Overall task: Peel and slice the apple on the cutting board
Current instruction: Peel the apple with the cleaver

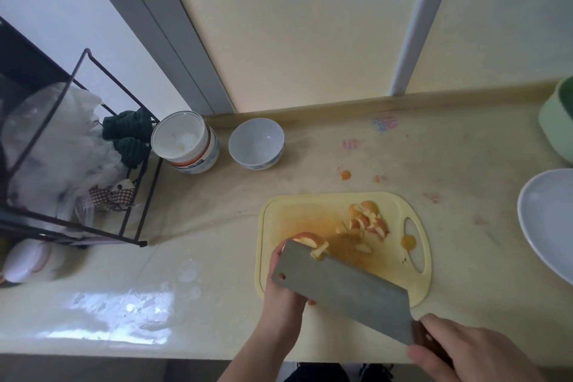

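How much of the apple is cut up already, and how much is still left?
Done: a pile of cut apple pieces lies on the pale yellow plastic cutting board. In hand: the left hand holds the remaining apple chunk, which still shows red skin, while the right hand grips the broad steel cleaver against it. Left: slicing that last chunk; whether the peeling is finished is doubtful.

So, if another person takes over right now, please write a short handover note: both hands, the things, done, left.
Left hand: holds the remaining apple piece on the yellow cutting board.
Right hand: grips the cleaver by its handle, blade at the apple piece.
Done: a pile of apple slices lies near the board's handle hole; some still show skin.
Left: slice the held piece.
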Demonstrator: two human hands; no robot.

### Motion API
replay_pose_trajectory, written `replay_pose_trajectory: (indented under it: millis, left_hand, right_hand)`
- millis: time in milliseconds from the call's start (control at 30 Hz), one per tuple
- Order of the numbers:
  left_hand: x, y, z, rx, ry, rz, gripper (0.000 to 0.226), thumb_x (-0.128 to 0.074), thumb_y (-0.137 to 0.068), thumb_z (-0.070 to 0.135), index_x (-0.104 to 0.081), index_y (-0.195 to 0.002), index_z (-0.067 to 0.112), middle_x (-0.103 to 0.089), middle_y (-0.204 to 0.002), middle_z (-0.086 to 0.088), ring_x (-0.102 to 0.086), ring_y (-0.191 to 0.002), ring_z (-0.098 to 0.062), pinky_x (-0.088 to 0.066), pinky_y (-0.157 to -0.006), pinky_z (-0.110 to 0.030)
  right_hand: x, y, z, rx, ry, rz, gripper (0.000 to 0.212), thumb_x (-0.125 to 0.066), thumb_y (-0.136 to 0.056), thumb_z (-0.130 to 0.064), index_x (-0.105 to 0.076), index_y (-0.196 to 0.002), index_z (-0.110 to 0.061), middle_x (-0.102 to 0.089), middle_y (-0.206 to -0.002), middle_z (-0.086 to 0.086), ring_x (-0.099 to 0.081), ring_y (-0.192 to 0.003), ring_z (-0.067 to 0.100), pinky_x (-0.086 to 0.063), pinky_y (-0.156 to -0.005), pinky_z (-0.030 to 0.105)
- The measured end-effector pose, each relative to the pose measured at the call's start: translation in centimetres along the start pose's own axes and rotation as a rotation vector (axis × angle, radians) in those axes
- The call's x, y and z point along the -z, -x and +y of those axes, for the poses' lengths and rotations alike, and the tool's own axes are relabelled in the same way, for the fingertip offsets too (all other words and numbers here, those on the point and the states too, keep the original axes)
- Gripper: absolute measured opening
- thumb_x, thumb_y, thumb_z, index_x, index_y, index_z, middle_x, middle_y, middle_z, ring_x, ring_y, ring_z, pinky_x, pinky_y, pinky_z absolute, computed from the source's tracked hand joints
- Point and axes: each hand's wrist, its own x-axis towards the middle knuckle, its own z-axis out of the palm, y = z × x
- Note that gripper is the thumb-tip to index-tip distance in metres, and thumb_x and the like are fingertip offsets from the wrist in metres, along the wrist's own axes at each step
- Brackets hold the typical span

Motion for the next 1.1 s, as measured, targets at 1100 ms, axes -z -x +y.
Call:
replay_pose_trajectory:
  millis: [1100]
  left_hand:
    - [-0.3,1.2,2.1,-0.309,-0.374,0.160,0.057,-0.067,-0.071,0.018,-0.053,-0.124,0.034,-0.068,-0.112,0.021,-0.068,-0.085,-0.004,-0.055,-0.065,-0.018]
  right_hand:
    - [0.5,1.7,0.2,-0.213,-0.043,-0.218,0.041,-0.060,-0.061,-0.064,-0.027,-0.073,-0.042,-0.016,-0.048,-0.039,-0.020,-0.036,-0.013,-0.015,-0.031,0.007]
